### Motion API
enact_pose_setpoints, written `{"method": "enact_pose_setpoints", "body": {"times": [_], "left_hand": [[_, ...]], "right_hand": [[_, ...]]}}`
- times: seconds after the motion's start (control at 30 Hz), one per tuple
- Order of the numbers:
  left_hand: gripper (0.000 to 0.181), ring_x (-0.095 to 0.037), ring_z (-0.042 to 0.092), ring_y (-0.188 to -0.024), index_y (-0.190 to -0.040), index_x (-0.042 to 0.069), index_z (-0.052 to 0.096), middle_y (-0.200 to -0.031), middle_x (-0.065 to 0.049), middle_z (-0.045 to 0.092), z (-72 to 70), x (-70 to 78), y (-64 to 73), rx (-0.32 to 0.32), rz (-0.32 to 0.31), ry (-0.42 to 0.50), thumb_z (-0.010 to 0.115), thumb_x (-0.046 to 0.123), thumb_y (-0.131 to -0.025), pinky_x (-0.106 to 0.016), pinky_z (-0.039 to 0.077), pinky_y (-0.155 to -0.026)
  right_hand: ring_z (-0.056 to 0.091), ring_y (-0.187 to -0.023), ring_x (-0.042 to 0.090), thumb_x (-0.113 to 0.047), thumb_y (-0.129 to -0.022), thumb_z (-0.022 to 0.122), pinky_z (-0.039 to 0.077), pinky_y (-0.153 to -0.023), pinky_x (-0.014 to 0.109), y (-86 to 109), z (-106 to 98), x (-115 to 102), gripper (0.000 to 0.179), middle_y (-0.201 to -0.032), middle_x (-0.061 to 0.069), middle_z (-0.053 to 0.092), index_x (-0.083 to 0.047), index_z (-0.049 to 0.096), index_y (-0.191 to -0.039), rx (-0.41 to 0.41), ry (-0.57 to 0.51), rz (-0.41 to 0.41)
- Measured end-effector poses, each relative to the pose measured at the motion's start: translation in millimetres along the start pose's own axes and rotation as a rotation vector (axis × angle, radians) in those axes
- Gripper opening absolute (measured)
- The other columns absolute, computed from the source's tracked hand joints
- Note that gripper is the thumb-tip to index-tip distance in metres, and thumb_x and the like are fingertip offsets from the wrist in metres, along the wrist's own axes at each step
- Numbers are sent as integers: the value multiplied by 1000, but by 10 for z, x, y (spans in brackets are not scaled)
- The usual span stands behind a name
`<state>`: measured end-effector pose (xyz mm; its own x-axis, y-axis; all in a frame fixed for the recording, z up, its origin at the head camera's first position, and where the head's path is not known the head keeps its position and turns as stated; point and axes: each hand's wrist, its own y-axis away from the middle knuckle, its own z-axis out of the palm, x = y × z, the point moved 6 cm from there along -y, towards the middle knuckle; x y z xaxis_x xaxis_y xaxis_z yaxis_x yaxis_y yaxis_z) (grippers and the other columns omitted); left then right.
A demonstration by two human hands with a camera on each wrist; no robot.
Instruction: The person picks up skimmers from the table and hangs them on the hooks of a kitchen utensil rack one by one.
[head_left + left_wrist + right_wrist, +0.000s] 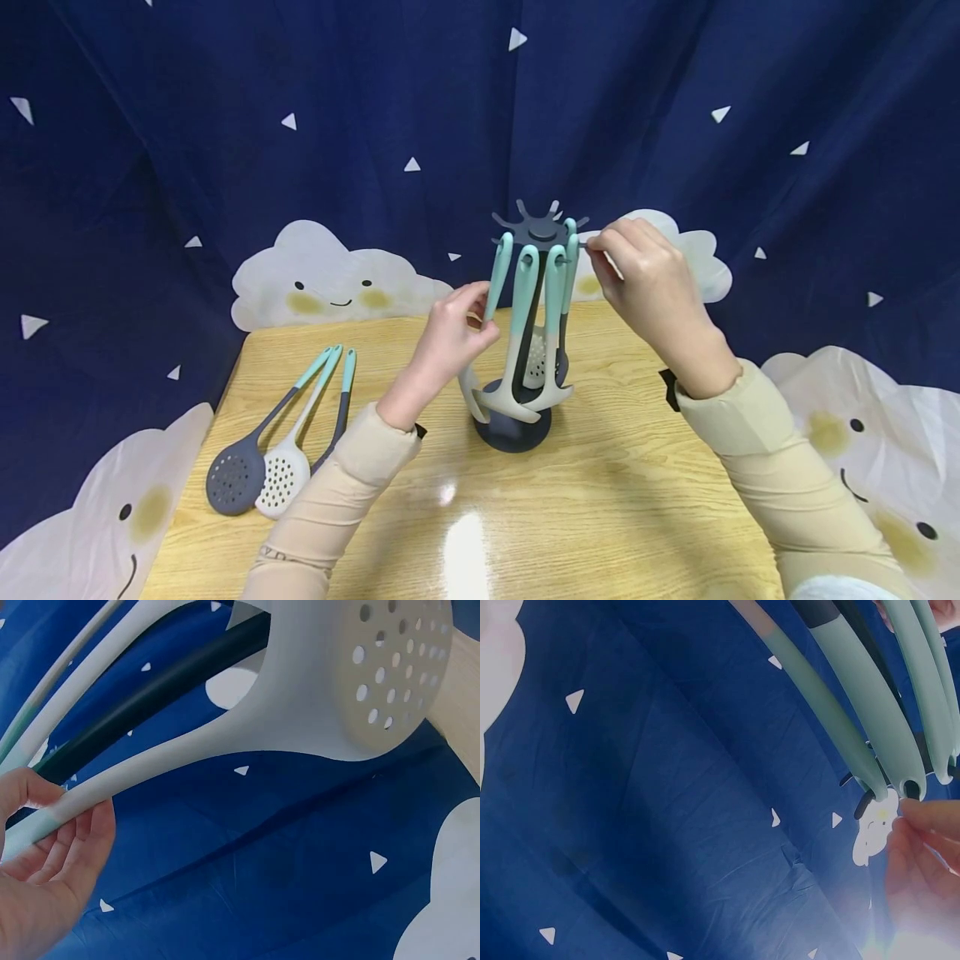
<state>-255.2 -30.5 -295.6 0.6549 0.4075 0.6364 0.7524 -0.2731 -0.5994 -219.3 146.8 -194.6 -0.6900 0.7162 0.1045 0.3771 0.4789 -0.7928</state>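
Note:
A dark grey utensil stand with radiating hook arms stands on the table, its round base below. My left hand pinches the mint handle of a white skimmer, whose broad perforated head shows in the left wrist view. That handle's top is at one hook arm. My right hand pinches the tip of a hook arm on the right side, close to the looped end of a hanging dark utensil's mint handle. Several mint-handled utensils hang from the stand, including two white ones at the front.
On the table's left lie a dark grey skimmer, a white skimmer and a dark-shafted utensil, its lower end behind my left sleeve. A dark blue curtain with white triangles and clouds hangs behind the wooden table.

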Motion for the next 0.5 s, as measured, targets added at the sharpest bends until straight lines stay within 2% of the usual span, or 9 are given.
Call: {"method": "enact_pose_setpoints", "body": {"times": [0.3,0.5], "left_hand": [[36,-20,60,-72,-106,-5,57,-81,-12,59,22,-2,7,15,-2,14,55,-11,-71,-21,53,-61],[34,-21,60,-76,-107,-6,56,-86,-14,59,36,-28,26,10,-11,63,56,-9,-73,-23,53,-65]], "right_hand": [[52,-71,30,9,-80,57,46,-66,36,2,-8,0,5,-75,15,57,4,58,-81,4,-5,7],[52,-71,30,11,-79,57,46,-66,37,-2,-10,1,6,-75,15,57,5,58,-80,20,-24,13]]}}
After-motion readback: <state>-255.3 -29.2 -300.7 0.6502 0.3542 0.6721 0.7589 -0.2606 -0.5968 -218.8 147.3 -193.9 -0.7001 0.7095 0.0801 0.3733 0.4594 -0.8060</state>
